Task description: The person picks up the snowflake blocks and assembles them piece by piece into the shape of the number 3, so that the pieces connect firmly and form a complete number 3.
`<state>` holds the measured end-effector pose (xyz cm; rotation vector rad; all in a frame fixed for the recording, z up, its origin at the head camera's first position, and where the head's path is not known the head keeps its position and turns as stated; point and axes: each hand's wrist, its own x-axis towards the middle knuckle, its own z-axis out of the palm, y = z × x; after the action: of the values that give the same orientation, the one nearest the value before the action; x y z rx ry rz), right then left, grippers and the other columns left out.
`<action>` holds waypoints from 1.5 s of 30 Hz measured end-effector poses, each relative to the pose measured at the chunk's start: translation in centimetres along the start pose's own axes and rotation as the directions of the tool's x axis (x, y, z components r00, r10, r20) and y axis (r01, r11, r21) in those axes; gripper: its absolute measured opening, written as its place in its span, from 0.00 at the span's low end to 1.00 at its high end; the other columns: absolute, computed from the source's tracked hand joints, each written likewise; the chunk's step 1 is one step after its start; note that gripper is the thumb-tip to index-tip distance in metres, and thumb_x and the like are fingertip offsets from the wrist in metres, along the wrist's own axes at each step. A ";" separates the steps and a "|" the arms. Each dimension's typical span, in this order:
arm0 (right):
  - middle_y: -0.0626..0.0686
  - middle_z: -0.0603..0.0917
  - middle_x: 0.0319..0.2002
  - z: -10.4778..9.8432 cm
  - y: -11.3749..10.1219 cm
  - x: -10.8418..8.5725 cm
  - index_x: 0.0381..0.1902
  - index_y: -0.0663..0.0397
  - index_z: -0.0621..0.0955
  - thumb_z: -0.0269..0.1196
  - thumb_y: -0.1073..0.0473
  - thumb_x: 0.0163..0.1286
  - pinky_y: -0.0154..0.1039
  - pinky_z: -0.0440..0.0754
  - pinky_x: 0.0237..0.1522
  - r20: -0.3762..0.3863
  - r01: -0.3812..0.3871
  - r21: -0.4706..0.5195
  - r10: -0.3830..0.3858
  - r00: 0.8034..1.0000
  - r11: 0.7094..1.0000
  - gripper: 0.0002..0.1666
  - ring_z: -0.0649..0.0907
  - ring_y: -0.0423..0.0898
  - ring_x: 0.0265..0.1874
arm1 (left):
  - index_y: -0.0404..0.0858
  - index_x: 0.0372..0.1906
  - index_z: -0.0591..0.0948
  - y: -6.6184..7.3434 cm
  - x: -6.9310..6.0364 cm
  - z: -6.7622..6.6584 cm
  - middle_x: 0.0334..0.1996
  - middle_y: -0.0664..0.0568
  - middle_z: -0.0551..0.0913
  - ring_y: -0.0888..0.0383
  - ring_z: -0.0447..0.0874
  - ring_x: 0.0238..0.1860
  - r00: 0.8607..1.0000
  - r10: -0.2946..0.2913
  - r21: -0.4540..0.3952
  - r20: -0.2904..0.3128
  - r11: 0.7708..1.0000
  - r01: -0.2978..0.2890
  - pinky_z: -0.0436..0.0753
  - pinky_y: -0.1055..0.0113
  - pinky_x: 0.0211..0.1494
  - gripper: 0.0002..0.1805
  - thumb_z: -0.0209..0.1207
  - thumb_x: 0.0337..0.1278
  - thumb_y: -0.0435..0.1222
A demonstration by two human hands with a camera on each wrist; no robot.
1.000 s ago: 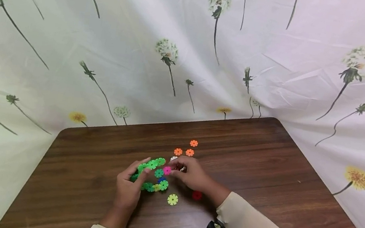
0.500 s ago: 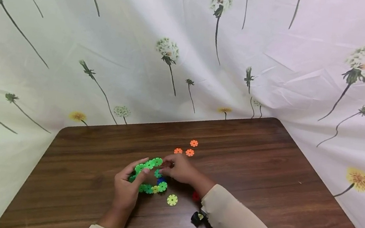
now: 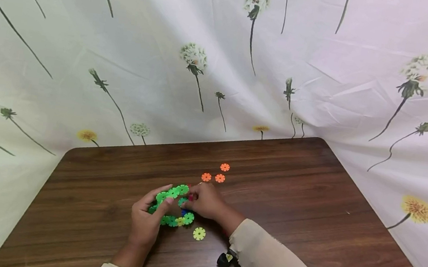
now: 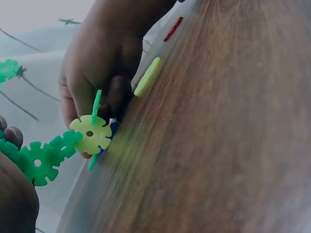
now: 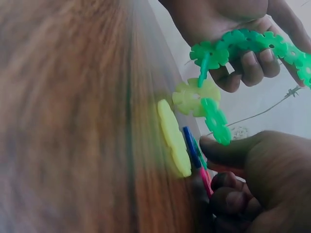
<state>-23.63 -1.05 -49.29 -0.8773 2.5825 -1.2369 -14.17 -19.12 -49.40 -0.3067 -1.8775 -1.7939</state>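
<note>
Apparently at the joining step: gripping the green chain (image 3: 173, 193) over the worktop (image 3: 309, 209) with the left hand (image 3: 145, 220), seemingly pinching the pink disc (image 5: 206, 182) (partly hidden) in the curled fingers of the right hand (image 3: 209, 201), just beside the teal disc (image 3: 182, 202). Likely calls next for aligning notches, then pressing.

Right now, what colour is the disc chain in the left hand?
The chain is mostly green, with one yellow disc; it shows best in the right wrist view.
</note>
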 end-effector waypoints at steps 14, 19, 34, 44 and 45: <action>0.42 0.78 0.21 0.7 -0.1 0.0 0.46 0.56 0.92 0.77 0.58 0.71 0.29 0.70 0.23 -0.038 -0.044 -0.017 0.043 0.998 0.999 0.10 0.73 0.34 0.19 | 0.20 0.61 0.84 0.0 -0.2 -0.1 0.55 0.58 0.93 0.66 0.92 0.54 1.000 -0.017 0.005 0.015 1.000 0.017 0.89 0.74 0.54 0.17 0.64 0.73 0.22; 0.45 0.81 0.23 0.6 -0.1 0.0 0.37 0.55 0.90 0.74 0.62 0.74 0.29 0.72 0.26 -0.062 -0.002 0.102 0.008 0.998 0.995 0.04 0.74 0.34 0.21 | 0.23 0.62 0.84 -0.1 -0.2 -0.3 0.56 0.59 0.92 0.66 0.92 0.55 1.000 -0.009 0.011 0.025 1.000 0.008 0.89 0.74 0.55 0.17 0.64 0.73 0.22; 0.70 0.86 0.40 -2.3 -1.0 -1.6 0.55 0.61 0.78 0.58 0.65 0.86 0.38 0.84 0.24 0.004 0.035 0.394 -0.040 0.999 0.918 0.06 0.83 0.42 0.20 | 0.24 0.61 0.85 -0.2 -0.3 0.0 0.51 0.53 0.93 0.70 0.88 0.48 1.000 -0.008 0.037 -0.001 0.999 0.008 0.86 0.76 0.52 0.16 0.65 0.72 0.23; 0.74 0.86 0.44 -3.5 -1.2 -2.7 0.70 0.69 0.78 0.60 0.72 0.82 0.43 0.94 0.37 0.066 -0.031 0.553 -0.007 0.998 0.833 0.22 0.89 0.40 0.27 | 0.24 0.61 0.85 -0.1 -0.3 0.1 0.44 0.58 0.92 0.69 0.86 0.41 1.000 0.001 0.025 0.002 1.000 -0.001 0.86 0.76 0.48 0.16 0.65 0.72 0.22; 0.76 0.86 0.45 -3.7 -1.1 -2.8 0.71 0.70 0.77 0.61 0.72 0.81 0.41 0.93 0.38 0.063 -0.030 0.575 -0.007 0.998 0.817 0.23 0.90 0.41 0.28 | 0.24 0.61 0.86 -0.1 -0.2 0.2 0.47 0.56 0.93 0.69 0.86 0.43 1.000 0.002 0.022 0.000 1.000 -0.002 0.86 0.76 0.49 0.16 0.65 0.71 0.22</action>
<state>-22.18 2.48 -46.36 -0.7427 1.9542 -1.8090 -14.07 -18.92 -49.57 -0.3006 -1.8945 -1.7708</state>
